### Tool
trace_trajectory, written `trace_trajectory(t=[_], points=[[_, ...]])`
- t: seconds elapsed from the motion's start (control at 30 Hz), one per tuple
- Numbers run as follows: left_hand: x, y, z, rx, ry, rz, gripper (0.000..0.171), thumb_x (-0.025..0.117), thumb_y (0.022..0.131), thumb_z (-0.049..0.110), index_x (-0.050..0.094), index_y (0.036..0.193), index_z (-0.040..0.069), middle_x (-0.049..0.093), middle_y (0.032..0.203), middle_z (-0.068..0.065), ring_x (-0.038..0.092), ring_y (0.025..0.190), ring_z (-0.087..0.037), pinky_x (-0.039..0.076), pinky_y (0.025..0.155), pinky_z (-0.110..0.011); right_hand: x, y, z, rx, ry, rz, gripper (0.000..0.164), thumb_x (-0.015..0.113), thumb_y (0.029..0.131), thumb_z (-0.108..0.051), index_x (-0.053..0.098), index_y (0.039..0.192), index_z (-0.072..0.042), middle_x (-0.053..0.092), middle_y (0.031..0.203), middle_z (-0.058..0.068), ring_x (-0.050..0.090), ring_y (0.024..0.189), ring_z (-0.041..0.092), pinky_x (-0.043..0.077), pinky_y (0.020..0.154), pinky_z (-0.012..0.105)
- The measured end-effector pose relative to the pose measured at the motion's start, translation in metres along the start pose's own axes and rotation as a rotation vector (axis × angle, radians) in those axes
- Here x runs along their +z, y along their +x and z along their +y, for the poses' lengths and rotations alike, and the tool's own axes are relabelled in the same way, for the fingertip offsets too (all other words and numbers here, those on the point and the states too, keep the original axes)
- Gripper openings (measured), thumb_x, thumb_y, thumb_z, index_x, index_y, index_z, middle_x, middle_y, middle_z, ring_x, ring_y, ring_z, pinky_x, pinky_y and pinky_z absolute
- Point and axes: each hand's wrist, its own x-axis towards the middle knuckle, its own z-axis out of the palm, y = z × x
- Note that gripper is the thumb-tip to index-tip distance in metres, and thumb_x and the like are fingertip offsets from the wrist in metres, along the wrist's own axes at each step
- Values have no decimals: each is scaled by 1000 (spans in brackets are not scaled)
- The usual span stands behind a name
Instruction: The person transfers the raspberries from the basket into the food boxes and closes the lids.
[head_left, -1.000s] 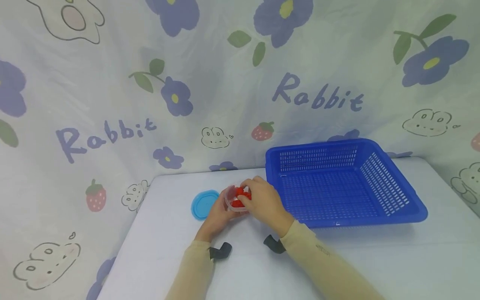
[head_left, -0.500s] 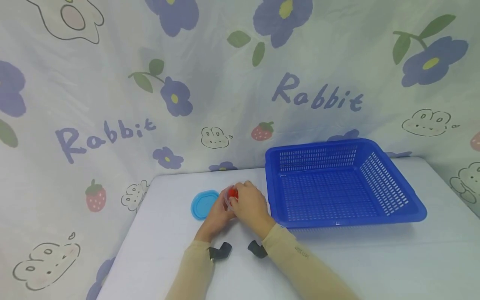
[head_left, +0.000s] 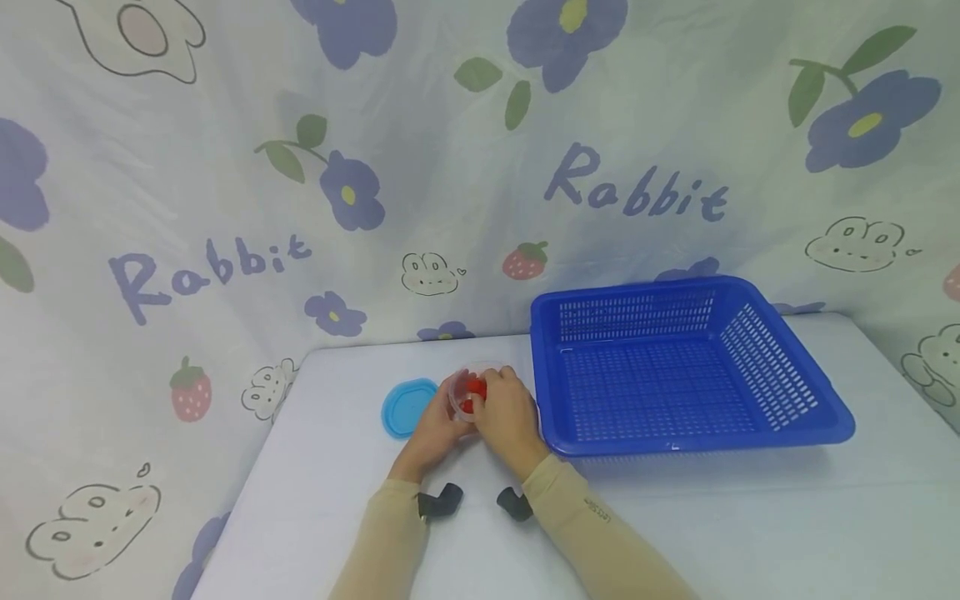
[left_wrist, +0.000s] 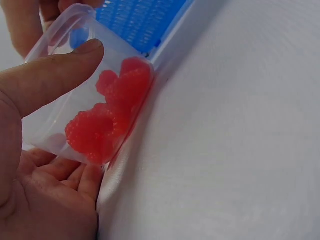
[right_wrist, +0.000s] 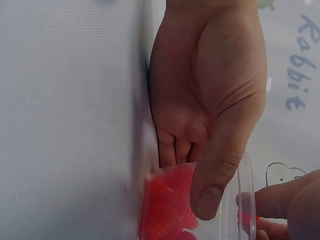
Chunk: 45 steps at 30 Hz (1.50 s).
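Note:
My left hand [head_left: 433, 432] grips a small clear plastic cup [head_left: 455, 408], its thumb along the wall and its fingers beneath. The cup is tilted just over the white table. Several red raspberries [left_wrist: 95, 131] lie at its bottom in the left wrist view. From the right, my right hand [head_left: 512, 421] reaches over the cup's rim. In the right wrist view, its fingertips [right_wrist: 250, 201] pinch a red raspberry [right_wrist: 246, 218] at the mouth, partly hidden. The large hand there is my left hand. Beside my left hand a light blue lid [head_left: 407, 408] lies on the table.
A large blue slotted basket [head_left: 645, 392] stands right of my hands, close to my right hand. Behind the white table [head_left: 330, 500] hangs a patterned curtain [head_left: 450, 192]. A black wrist camera [head_left: 441, 502] sits at my left cuff, another [head_left: 513, 503] at the right.
My right hand has shifted left over the cup and then slightly back, so more red shows now than half a second ago. My left hand, the lid and the basket stay put.

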Motion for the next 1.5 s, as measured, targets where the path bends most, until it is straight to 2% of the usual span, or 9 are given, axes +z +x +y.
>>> trace_trajectory(t=[0.23,0.6,0.67,0.8,0.9,1.03,1.2,1.37,1.5], points=[[1,-1,-2,2,24,26,86,79,72,20,31,144,20,43,140,7,36,131,-16,34,104,-44,1,-1,2,-17,17,44,25,70,81,-21,67,100,-5,58,87,8,61,78,19,54,74,31],[0,1,-2,9,7,15,87,80,72,17,30,143,21,42,140,7,36,131,-15,35,104,-43,0,-2,1,10,56,31,27,70,82,-22,66,104,-7,58,91,7,61,81,19,54,77,32],[-1,1,1,-3,13,12,87,80,72,18,30,143,21,42,140,8,36,131,-14,35,103,-42,-1,-3,1,5,67,37,26,70,81,-21,66,103,-7,58,91,7,61,80,19,54,77,32],[-4,-5,21,-1,4,-19,88,78,74,13,26,145,13,39,143,-4,34,133,-23,33,104,-45,-2,-4,0,-10,87,51,24,70,81,-21,66,101,-8,57,89,7,60,77,19,55,75,32],[-7,-11,38,0,3,-52,89,75,76,9,20,146,6,35,145,-13,30,134,-30,30,105,-49,-4,-5,-1,-32,93,60,22,68,82,-20,66,99,-8,57,89,7,60,77,20,54,73,32],[-13,-14,50,-21,15,-80,94,73,76,8,12,148,8,31,148,-13,22,138,-30,26,107,-48,-6,-8,-4,-51,100,63,21,65,84,-23,67,100,-10,57,91,6,59,78,19,54,73,32],[-23,-15,51,-39,-51,-130,99,72,75,2,6,148,11,23,151,-12,16,140,-26,20,110,-43,-10,-10,-9,-73,133,82,21,64,85,-25,66,101,-11,55,87,3,55,72,15,53,65,28],[-38,-17,49,-27,-120,-184,92,56,75,-15,4,148,7,15,152,-19,13,140,-32,15,111,-46,-13,-13,-13,-107,178,104,21,65,84,-23,66,101,-11,55,82,3,52,66,13,50,58,24],[-51,-18,45,5,-142,-149,86,44,72,-22,8,147,3,17,151,-21,14,139,-34,14,111,-47,-16,-16,-18,-129,209,101,21,65,84,-23,65,101,-11,57,80,3,52,69,13,49,60,23]])
